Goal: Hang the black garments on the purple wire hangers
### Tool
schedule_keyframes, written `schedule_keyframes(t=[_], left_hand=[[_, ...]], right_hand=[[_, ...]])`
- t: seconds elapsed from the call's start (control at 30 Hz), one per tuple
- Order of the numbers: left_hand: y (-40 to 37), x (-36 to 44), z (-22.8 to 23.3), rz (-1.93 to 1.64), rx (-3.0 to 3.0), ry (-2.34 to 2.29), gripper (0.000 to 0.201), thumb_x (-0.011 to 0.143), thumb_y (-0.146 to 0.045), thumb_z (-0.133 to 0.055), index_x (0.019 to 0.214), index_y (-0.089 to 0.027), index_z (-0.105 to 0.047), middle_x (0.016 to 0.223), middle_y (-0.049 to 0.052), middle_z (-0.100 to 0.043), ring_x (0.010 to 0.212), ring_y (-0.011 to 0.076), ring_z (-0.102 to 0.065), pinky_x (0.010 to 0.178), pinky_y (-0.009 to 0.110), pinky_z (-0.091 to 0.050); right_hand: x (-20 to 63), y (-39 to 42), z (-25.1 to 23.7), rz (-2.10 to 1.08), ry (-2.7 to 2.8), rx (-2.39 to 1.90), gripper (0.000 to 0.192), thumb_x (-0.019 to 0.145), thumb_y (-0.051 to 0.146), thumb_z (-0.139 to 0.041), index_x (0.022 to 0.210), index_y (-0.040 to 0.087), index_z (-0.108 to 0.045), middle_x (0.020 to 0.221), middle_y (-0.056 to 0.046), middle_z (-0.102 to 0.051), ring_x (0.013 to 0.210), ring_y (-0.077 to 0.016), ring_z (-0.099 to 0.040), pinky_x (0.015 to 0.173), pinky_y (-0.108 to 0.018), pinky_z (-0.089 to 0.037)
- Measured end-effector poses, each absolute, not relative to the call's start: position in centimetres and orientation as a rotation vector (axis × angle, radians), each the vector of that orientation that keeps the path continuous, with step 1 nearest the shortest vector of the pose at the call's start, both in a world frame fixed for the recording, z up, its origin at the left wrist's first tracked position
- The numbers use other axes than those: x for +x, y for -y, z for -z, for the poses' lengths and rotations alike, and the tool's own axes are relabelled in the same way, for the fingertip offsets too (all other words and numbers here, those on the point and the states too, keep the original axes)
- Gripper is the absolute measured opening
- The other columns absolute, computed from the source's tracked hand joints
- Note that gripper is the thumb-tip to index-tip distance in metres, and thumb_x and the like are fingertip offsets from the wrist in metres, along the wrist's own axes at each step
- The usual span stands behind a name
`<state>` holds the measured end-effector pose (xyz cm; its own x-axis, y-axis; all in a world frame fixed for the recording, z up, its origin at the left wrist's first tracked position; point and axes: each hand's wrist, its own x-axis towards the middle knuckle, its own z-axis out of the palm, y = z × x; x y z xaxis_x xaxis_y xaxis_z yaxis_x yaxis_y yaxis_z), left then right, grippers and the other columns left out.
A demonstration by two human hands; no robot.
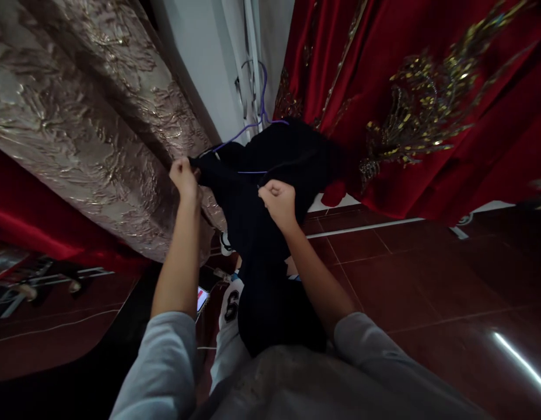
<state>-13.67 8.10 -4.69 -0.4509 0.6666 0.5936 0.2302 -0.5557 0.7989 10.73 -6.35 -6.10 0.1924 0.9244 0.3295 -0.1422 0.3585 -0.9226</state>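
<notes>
Dim indoor light, floor glare [519, 361], edges stretched and blurred.

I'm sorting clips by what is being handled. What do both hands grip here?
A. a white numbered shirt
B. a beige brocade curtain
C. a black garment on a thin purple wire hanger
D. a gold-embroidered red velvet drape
C: the left hand and right hand are both closed on the black garment, with the thin purple wire hanger rising from its top.

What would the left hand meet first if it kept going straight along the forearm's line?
Probably the gold brocade fabric just beyond the left hand, which grips the black garment; depth is unclear.
</notes>
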Motion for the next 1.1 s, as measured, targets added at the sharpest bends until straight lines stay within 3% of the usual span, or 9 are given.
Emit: schedule_keyframes(t=[0.1,0.3,0.47,0.57,0.7,0.87,1.1], left_hand=[[-5.9,-10.9,8.0,-2.117,1.166,-1.274,0.03,0.104,-0.033,-0.047,0.078,-0.019,-0.041,0.065,-0.008,-0.037,0.055,0.0074,-0.04,0.055,0.018,-0.037],[0.7,-7.6,8.7,-2.247,1.301,-1.184,0.024,0.086,-0.036,-0.077,0.092,-0.015,-0.068,0.085,-0.001,-0.058,0.085,0.0105,-0.059,0.085,0.019,-0.047],[5.4,-6.7,10.3,-2.046,0.688,-0.764,0.017,0.083,-0.032,-0.08,0.09,-0.016,-0.074,0.091,0.001,-0.072,0.088,0.0115,-0.069,0.092,0.021,-0.054],[7.1,-5.6,12.1,-1.883,0.363,-0.719,0.01,0.09,-0.023,-0.069,0.086,-0.016,-0.075,0.091,0.002,-0.076,0.091,0.0112,-0.072,0.097,0.02,-0.055],[7.9,-4.1,14.1,-1.746,0.315,-0.779,0.014,0.092,-0.014,-0.063,0.085,-0.017,-0.076,0.091,0.003,-0.078,0.086,0.0111,-0.073,0.09,0.018,-0.057],[8.3,-3.5,14.5,-1.72,0.399,-0.795,0.002,0.086,-0.019,-0.075,0.087,-0.017,-0.075,0.087,0.0,-0.075,0.078,0.0094,-0.07,0.077,0.017,-0.055],[10.2,-3.1,11.0,-1.67,0.563,-0.736,0.02,0.074,-0.024,-0.088,0.081,-0.015,-0.072,0.082,0.0,-0.069,0.072,0.0079,-0.064,0.07,0.015,-0.052]], right_hand=[[11.2,7.2,8.0,-1.004,0.985,-0.905,0.016,0.071,0.023,-0.058,0.056,0.018,-0.055,0.046,0.005,-0.045,0.046,-0.0066,-0.039,0.047,-0.02,-0.027],[13.1,9.5,10.5,-1.072,0.884,-0.865,0.014,0.071,0.021,-0.058,0.058,0.018,-0.06,0.044,0.006,-0.045,0.041,-0.0055,-0.037,0.045,-0.02,-0.025],[13.4,10.4,9.8,-1.085,0.89,-0.839,0.014,0.07,0.019,-0.057,0.057,0.017,-0.062,0.043,0.005,-0.047,0.04,-0.0046,-0.037,0.045,-0.019,-0.026],[13.2,10.7,10.0,-1.109,0.915,-0.837,0.014,0.07,0.019,-0.057,0.058,0.017,-0.063,0.045,0.005,-0.049,0.04,-0.0046,-0.038,0.044,-0.018,-0.027],[13.1,11.0,10.7,-1.136,0.913,-0.842,0.015,0.071,0.019,-0.058,0.058,0.017,-0.063,0.047,0.004,-0.051,0.04,-0.0045,-0.038,0.044,-0.019,-0.027],[13.7,10.5,11.4,-1.112,0.789,-0.855,0.016,0.074,0.023,-0.061,0.059,0.017,-0.06,0.048,0.005,-0.047,0.041,-0.0042,-0.036,0.045,-0.019,-0.025],[14.5,9.8,11.2,-1.13,0.875,-0.938,0.031,0.078,0.031,-0.067,0.058,0.018,-0.047,0.052,0.006,-0.039,0.05,-0.0061,-0.033,0.051,-0.021,-0.025]])
